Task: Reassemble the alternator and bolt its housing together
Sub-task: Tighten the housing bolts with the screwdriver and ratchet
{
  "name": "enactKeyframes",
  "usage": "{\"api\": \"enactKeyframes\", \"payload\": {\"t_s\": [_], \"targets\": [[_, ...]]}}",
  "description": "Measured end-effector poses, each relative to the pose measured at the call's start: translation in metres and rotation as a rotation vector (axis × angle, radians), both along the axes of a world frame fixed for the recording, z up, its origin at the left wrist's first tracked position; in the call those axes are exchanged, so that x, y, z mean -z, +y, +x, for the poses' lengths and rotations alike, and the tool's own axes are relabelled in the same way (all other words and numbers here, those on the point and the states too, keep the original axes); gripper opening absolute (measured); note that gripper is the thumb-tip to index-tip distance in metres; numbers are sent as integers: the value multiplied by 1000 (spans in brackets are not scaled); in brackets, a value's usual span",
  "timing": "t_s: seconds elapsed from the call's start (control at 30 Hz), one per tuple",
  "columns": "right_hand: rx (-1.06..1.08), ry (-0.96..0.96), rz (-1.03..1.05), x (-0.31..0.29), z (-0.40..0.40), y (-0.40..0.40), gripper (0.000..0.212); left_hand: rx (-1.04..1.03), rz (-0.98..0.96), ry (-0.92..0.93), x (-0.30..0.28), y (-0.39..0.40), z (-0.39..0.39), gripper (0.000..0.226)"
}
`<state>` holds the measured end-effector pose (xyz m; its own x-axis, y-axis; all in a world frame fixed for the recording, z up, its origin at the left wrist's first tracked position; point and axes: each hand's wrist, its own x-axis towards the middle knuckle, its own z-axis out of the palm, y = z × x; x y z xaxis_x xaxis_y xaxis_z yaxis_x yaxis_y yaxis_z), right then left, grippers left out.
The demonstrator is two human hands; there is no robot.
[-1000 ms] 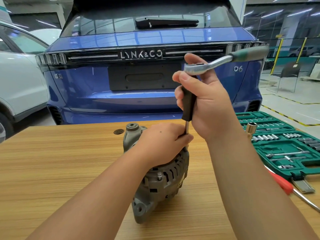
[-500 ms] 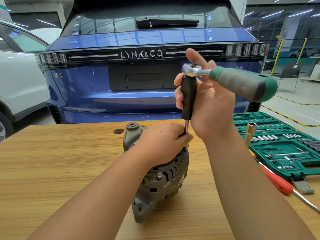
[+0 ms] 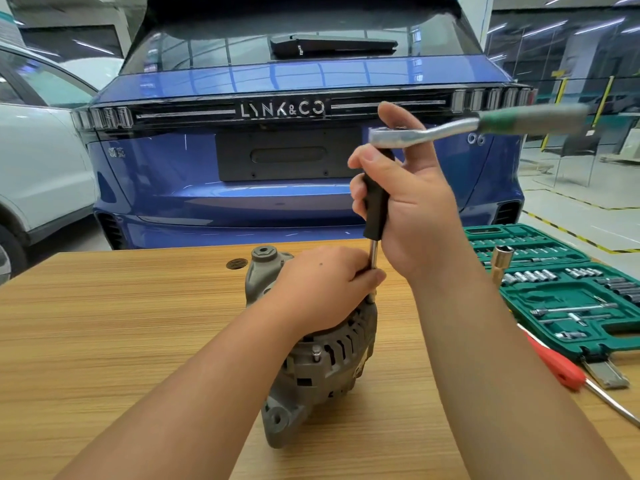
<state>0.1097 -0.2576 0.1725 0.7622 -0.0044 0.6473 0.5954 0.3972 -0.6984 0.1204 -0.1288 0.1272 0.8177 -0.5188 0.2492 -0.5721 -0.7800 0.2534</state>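
Ratchet (image 3: 433, 133) handle has swung back right, so bolt's still turning in; R hand (image 3: 415, 209) grips driver (image 3: 375, 202), L hand (image 3: 322, 285) holds alternator (image 3: 322, 358).

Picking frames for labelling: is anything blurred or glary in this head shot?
Head view: the green-gripped chrome ratchet handle is smeared by motion blur; the grey metal alternator and green socket case stay sharp; ceiling lights reflect off the blue car's tailgate; wide-angle bending at the edges.
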Motion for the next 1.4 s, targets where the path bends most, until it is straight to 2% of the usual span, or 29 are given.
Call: {"api": "enactKeyframes", "payload": {"t_s": [0.07, 0.13, 0.33, 0.43, 0.57, 0.7, 0.77, 0.83, 0.9, 0.97, 1.07, 1.2, 1.3, 1.4], "targets": [[123, -77, -42, 2, 3, 6, 37, -7, 8, 2, -1, -1, -1, 37], [149, -95, -49, 2, 3, 9, 40, -11, 8, 10, -1, -1, -2, 38], [-137, -47, 50, 3, 3, 1, 48, -11, -2, 6, -2, -1, -2, 38], [-185, -21, 56, 2, 3, -1, 55, -12, -5, 13, -2, -1, -3, 37], [-62, 56, 67, -1, 0, 5, 36, -20, 0, 1, -1, -1, -2, 38], [295, 84, 42, -4, -3, 10, 21, 9, 25, -31, 0, -2, -2, 39], [354, 132, 60, -7, -4, 10, 17, 22, 21, -28, 1, -2, -1, 38], [239, 207, 60, -10, -4, 5, 18, 27, 12, -26, 1, -1, 0, 35], [28, 239, 42, -11, -4, -3, 5, 21, 3, -29, 1, -1, 1, 37], [-129, 253, 55, -10, -5, -9, 20, 17, -8, -20, 1, 0, 0, 38], [-168, 209, 73, -7, -3, -6, 18, 17, -27, -5, 1, 1, 0, 35], [95, 9, 4, -1, -2, 8, 32, 9, -34, 7, 1, 1, 0, 35], [209, -123, -70, 0, -3, 13, 35, 12, -24, 14, 0, 0, -1, 37], [127, -114, -37, 1, -5, 10, 36, 11, -25, 16, -1, 0, -2, 36]]}}
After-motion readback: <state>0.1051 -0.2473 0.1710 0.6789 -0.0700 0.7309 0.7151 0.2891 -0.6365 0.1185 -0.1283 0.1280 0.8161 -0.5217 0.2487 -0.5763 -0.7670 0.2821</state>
